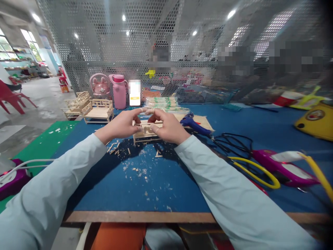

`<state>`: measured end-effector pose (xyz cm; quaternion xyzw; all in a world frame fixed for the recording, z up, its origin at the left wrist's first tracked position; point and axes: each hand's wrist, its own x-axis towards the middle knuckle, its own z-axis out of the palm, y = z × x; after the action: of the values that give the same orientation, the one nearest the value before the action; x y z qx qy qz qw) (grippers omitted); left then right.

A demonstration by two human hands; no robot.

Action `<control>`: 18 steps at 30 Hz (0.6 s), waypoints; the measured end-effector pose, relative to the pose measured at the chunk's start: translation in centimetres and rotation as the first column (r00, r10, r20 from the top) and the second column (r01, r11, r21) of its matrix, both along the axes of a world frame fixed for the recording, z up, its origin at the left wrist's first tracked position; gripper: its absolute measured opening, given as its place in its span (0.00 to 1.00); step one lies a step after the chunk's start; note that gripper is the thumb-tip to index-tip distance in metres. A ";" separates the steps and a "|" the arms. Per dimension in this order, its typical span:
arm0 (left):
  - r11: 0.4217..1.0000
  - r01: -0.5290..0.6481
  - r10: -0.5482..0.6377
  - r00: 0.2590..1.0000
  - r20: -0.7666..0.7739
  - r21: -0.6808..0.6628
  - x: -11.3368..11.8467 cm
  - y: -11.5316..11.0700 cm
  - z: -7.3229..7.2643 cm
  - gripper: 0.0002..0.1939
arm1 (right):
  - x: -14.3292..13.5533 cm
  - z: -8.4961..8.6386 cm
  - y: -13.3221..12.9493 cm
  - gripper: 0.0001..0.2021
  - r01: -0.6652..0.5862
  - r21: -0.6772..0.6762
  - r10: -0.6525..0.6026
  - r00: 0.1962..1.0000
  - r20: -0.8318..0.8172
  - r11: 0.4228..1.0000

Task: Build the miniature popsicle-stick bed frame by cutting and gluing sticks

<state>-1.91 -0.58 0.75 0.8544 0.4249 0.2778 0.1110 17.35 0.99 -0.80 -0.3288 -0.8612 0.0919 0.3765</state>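
A small bench (147, 140) made of pale wooden sticks stands on the blue table top, partly hidden behind my hands. My left hand (124, 124) has its thumb and fingers closed around the upper left part of the bench. From the right, my right hand (168, 125) pinches the upper rail, its fingertips close to those of the left. A thin stick runs across between the two thumbs; whether it is fixed to the bench cannot be seen. Cut stick pieces (113, 148) lie in front. A blue glue gun (196, 125) rests on a pale board just right of my right hand.
Finished-looking miniature benches (97, 110) stand at the back left. Behind are a pink bottle (119, 93), a lit phone (134, 93) and bundled sticks (162, 102). Black cables (234, 140) and a purple power strip (283, 168) lie at right. A perforated metal screen (104, 41) closes the back.
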 end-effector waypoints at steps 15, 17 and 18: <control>0.995 0.010 0.005 0.988 -0.153 0.102 0.5 -0.5 0.5 0.23 | -1.0 0.0 -0.7 0.10 0.014 0.183 -0.006 0.999 -0.047 0.983; 0.996 0.020 -0.009 0.992 -0.126 0.087 0.5 -0.4 0.4 0.25 | -1.4 -0.2 -0.8 0.07 0.021 0.185 -0.010 0.998 -0.059 0.982; 0.996 0.022 -0.013 0.993 -0.117 0.081 0.5 -0.4 0.4 0.25 | -1.5 -0.3 -0.8 0.06 0.021 0.175 -0.009 0.997 -0.072 0.984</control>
<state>-1.43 -1.00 1.18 0.8767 0.4113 0.2438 0.0531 15.81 0.18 -1.08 -0.2975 -0.8495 0.0245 0.4350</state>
